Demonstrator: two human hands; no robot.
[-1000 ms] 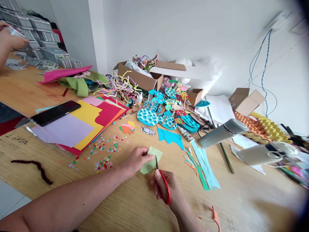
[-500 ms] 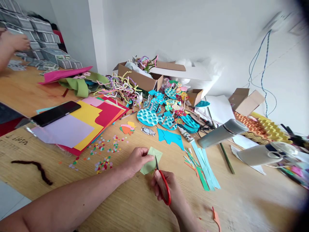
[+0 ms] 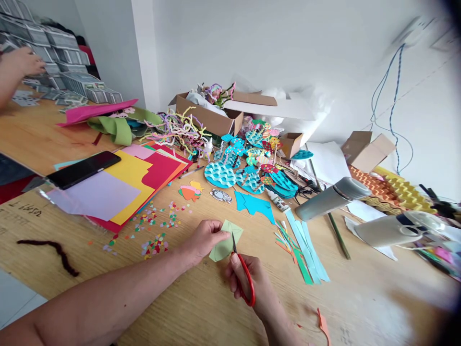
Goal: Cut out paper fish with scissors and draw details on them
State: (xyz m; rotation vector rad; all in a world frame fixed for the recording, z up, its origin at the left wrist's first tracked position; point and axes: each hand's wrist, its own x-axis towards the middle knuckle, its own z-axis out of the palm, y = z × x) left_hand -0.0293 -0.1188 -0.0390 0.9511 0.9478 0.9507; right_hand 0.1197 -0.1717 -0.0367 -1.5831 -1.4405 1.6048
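Note:
My left hand (image 3: 209, 239) pinches the left side of a small light green piece of paper (image 3: 224, 249) that has a dark outline drawn on it. In my right hand (image 3: 248, 281) are red-handled scissors (image 3: 248, 280), fingers wrapped round the loops. Their blades lie against the paper's right part, pointing away from me; whether the blades are parted I cannot tell. Beyond the paper are blue paper cut-outs (image 3: 255, 205), a cut-out of a drawn figure (image 3: 221, 195) and orange and yellow fish-like shapes (image 3: 189, 192).
Coloured sheets (image 3: 97, 192) with a black phone (image 3: 84, 169) lie left, near scattered confetti (image 3: 154, 245). To the right are paper strips (image 3: 308, 250), a grey flask (image 3: 331, 197) and a white bottle (image 3: 389, 229). A co-worker's hand (image 3: 25, 61) shows far left.
My hands, the paper and the scissors stay almost where they were. At far left, the co-worker's hand has shifted slightly.

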